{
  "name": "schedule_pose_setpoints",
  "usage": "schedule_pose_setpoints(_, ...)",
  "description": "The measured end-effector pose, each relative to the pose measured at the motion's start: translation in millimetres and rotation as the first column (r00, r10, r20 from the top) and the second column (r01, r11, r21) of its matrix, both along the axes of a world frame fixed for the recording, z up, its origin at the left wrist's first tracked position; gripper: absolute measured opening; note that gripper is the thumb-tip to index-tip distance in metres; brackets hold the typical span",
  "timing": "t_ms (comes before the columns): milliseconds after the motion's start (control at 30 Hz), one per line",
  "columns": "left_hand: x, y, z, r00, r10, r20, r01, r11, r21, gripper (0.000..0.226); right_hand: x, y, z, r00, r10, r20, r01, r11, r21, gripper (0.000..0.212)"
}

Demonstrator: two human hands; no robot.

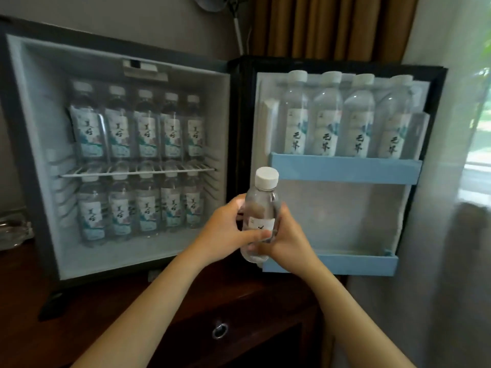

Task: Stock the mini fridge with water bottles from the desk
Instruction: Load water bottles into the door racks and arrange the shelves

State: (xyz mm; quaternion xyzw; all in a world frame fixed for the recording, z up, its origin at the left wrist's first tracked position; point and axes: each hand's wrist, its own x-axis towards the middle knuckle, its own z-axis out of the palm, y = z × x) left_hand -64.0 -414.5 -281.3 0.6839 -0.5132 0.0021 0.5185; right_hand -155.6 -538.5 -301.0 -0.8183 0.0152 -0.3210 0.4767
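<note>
With our left hand point(224, 229) and right hand point(288, 241) gripping one clear plastic white-capped water bottle point(261, 208), we judge it belongs next in the empty pale-blue lower door shelf point(345, 265).

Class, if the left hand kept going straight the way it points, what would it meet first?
Apart from the bottle that the left hand grips, probably the open fridge door's bare inner panel, just below the upper door shelf; depth is unclear.
</note>
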Motion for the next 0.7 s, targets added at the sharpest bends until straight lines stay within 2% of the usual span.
schedule_pose_setpoints(133, -13, -28, 8, 0.999, -0.046, -0.007, 0.045, 0.997, -0.055, 0.046, -12, -25, 4, 0.999, -0.038, 0.007, 0.038, 0.998, 0.040, 0.078)
schedule_pose_setpoints(233, -16, -44, 7, 0.995, -0.091, -0.043, 0.088, 0.993, -0.073, 0.050, -18, -36, 7, 0.997, -0.075, 0.034, 0.074, 0.997, 0.022, 0.069)
schedule_pose_setpoints(367, -18, -61, 6, 0.993, -0.113, -0.019, 0.111, 0.991, -0.076, 0.059, -19, -51, 6, 0.994, -0.095, 0.051, 0.093, 0.995, 0.027, 0.065)
schedule_pose_setpoints(500, -18, -71, 0, 0.998, -0.070, -0.005, 0.069, 0.994, -0.089, 0.055, -14, -63, 0, 0.996, -0.087, 0.006, 0.086, 0.995, 0.050, 0.064)
schedule_pose_setpoints(567, -18, -71, -1, 0.999, -0.038, 0.008, 0.039, 0.994, -0.103, 0.050, -11, -67, -7, 0.997, -0.070, -0.039, 0.073, 0.994, 0.077, 0.070)
schedule_pose_setpoints(633, -17, -71, 0, 0.999, -0.010, 0.051, 0.016, 0.993, -0.114, 0.047, -7, -70, -19, 0.995, -0.052, -0.082, 0.061, 0.993, 0.106, 0.075)
schedule_pose_setpoints(700, -16, -70, 1, 0.994, 0.031, 0.107, -0.017, 0.991, -0.133, 0.053, -5, -70, -27, 0.993, -0.054, -0.105, 0.064, 0.993, 0.094, 0.076)
